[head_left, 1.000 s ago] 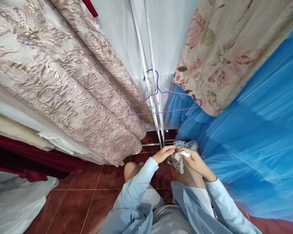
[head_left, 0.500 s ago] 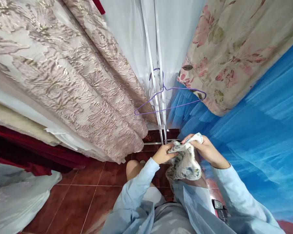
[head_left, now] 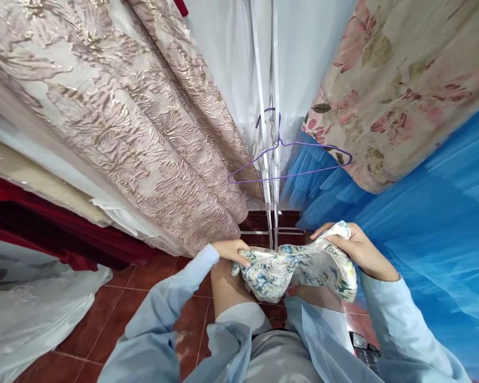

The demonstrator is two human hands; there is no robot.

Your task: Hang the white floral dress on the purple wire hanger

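A white floral garment (head_left: 268,276) with blue and yellow print is stretched between my hands above my knees. Its exact cut does not show. My left hand (head_left: 228,251) is closed on the garment's left end, thumb on top. At the other end, my right hand (head_left: 361,251) pinches a raised white edge of the cloth. Beyond both hands, a purple wire hanger (head_left: 279,139) hangs bare on the white metal bars.
Pink-and-gold brocade cloth (head_left: 151,143) hangs at left, with dark red fabric (head_left: 43,218) beside it. On the right hang a beige floral cloth (head_left: 391,106) and blue tulle (head_left: 431,239). Red tiles (head_left: 115,319) cover the floor. White metal bars (head_left: 275,213) rise ahead.
My left hand has moved left, spreading the garment from a bunched heap into a wide stretch. My right hand has shifted slightly right, still gripping it. The view has shifted a little.
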